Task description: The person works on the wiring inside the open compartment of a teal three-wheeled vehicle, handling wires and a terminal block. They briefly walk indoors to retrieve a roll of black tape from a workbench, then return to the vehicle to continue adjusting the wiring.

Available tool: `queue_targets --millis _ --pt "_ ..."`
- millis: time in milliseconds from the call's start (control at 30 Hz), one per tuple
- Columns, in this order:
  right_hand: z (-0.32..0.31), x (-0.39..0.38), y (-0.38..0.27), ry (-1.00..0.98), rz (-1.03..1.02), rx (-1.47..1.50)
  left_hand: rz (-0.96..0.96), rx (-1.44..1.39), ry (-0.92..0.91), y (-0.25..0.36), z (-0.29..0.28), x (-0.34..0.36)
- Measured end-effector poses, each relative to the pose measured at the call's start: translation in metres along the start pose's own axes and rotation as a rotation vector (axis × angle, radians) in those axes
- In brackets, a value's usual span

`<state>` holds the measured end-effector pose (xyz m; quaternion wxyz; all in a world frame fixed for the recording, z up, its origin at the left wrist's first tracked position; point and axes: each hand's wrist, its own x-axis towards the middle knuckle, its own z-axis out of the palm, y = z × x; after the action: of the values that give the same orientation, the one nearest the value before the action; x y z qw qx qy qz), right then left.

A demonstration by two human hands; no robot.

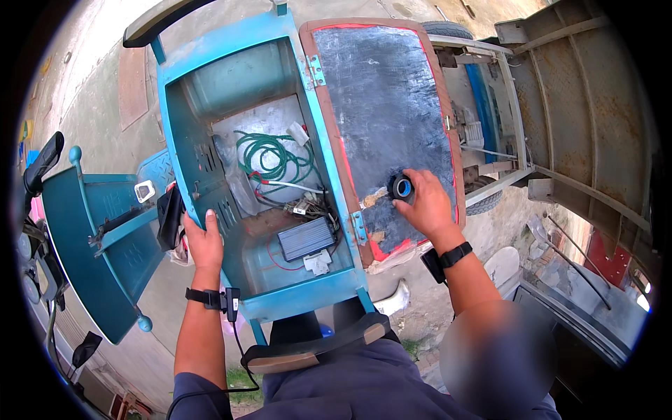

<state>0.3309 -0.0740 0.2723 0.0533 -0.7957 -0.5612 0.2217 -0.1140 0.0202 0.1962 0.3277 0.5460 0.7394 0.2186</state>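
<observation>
In my right hand point(430, 206) is a roll of black electrical tape point(402, 187) with a blue core, pinched between thumb and fingers. It is over the dark, scuffed underside of a hinged lid point(385, 105), close to a torn patch point(373, 198). My left hand point(203, 241) lies at the left rim of the open teal metal box point(325, 285), thumb up; most of its fingers are hidden. A black object point(170, 217) is just beside its fingertips. Inside the box are a coiled green cord point(269, 155), a finned grey unit point(306, 239) and tangled wires point(308, 204).
Hinges point(316, 71) join lid and box. A curved padded bar point(315, 350) runs across in front of my body. Left of the box is a teal panel point(98, 245) beside handlebar parts; to the right, a metal frame point(514, 105) and a rusty truck-bed panel point(595, 105).
</observation>
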Motion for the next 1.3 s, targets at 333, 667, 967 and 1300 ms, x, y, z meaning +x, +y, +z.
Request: queue_targets --millis 333,667,967,1300 --pt "-0.011 -0.001 -0.018 -0.039 0.044 -0.043 -0.017 0.111 0.100 0.003 0.009 -0.002" --pt "-0.015 -0.078 -0.100 -0.563 -0.217 0.484 -0.035 0.094 0.105 0.000 0.009 -0.001" --pt "-0.008 -0.133 -0.106 -0.818 -0.208 0.641 -0.041 0.056 0.119 -0.002 0.010 -0.002" --pt "0.014 -0.164 -0.115 -0.520 -0.239 0.426 0.013 0.102 0.142 -0.007 0.012 -0.004"
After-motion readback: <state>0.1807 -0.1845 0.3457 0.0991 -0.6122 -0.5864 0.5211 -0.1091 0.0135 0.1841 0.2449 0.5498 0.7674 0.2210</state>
